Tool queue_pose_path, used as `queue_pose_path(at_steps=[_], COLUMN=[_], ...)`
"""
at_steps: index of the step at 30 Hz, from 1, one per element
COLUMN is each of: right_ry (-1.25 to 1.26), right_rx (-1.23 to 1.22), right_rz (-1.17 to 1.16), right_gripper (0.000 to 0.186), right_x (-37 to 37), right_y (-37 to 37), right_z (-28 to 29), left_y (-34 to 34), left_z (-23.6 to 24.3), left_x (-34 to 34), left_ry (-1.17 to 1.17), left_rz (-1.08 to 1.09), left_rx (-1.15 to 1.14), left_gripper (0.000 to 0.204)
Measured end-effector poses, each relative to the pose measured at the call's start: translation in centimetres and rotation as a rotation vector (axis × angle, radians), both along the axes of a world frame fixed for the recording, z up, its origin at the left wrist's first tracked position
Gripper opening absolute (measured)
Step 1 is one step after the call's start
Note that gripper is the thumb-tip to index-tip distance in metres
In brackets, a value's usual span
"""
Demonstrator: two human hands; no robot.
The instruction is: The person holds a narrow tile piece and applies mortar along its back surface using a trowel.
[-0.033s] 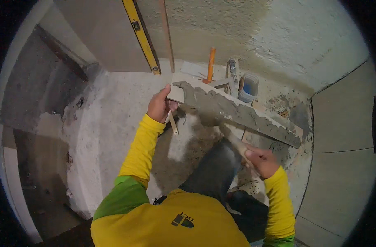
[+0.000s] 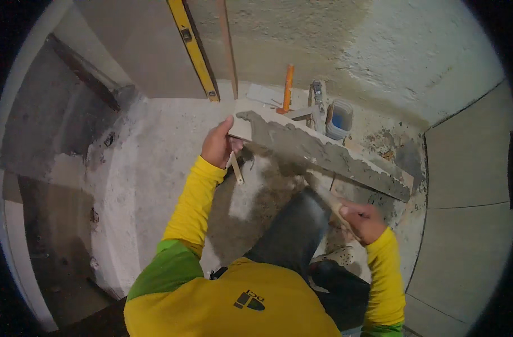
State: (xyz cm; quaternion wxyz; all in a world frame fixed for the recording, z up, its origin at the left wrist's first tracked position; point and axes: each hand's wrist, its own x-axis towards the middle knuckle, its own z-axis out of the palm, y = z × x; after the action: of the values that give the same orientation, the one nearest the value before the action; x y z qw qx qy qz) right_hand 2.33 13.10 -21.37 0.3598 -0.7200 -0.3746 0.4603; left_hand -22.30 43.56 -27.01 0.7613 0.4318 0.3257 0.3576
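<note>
My left hand point(image 2: 217, 145) grips the left end of a long, narrow tile strip point(image 2: 241, 130), thumb on top. Wet grey mortar point(image 2: 307, 143) covers most of its upper face in a rough layer, leaving a bare pale patch beside my thumb. The strip slants down to the right. Closed around a pale handle, my right hand point(image 2: 362, 220) holds what looks like a trowel point(image 2: 328, 200) below the strip's near edge. Motion smears its front end, so the blade's shape is unclear.
Beyond the strip stand an orange tube point(image 2: 288, 89), a grey-smeared tool point(image 2: 317, 94) and a clear plastic tub point(image 2: 339, 119) with something blue inside. A yellow spirit level point(image 2: 193, 51) and a wooden batten point(image 2: 228, 49) lean at the back. A folding rule point(image 2: 237, 168) hangs near my left hand.
My right hand and the trowel have shifted slightly right and toward me. My left hand and the strip stay practically in place.
</note>
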Motion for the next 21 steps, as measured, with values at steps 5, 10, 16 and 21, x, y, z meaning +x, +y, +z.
queue_pose_path(at_steps=[5,10,16,21], right_ry=[0.187,0.527,1.022,1.331], right_rx=[-0.223,-0.287,-0.24,-0.301], right_rz=[-0.035,-0.182,-0.441,-0.425], right_gripper=[0.035,0.049,0.051,0.052], right_x=[2.7,0.3,-7.6,-10.3], right_y=[-3.5,-3.4,-1.9,1.2], right_z=[2.1,3.9,0.9,2.7], left_y=[0.2,0.2,0.0,0.2], left_z=[-0.2,-0.2,0.0,-0.5], left_x=[-0.4,-0.6,-0.1,-0.6], left_ry=[-0.022,0.05,0.044,0.014], left_rz=[0.01,-0.009,0.034,-0.012], left_rx=[-0.051,-0.057,-0.101,-0.095], left_gripper=[0.036,0.037,0.038,0.038])
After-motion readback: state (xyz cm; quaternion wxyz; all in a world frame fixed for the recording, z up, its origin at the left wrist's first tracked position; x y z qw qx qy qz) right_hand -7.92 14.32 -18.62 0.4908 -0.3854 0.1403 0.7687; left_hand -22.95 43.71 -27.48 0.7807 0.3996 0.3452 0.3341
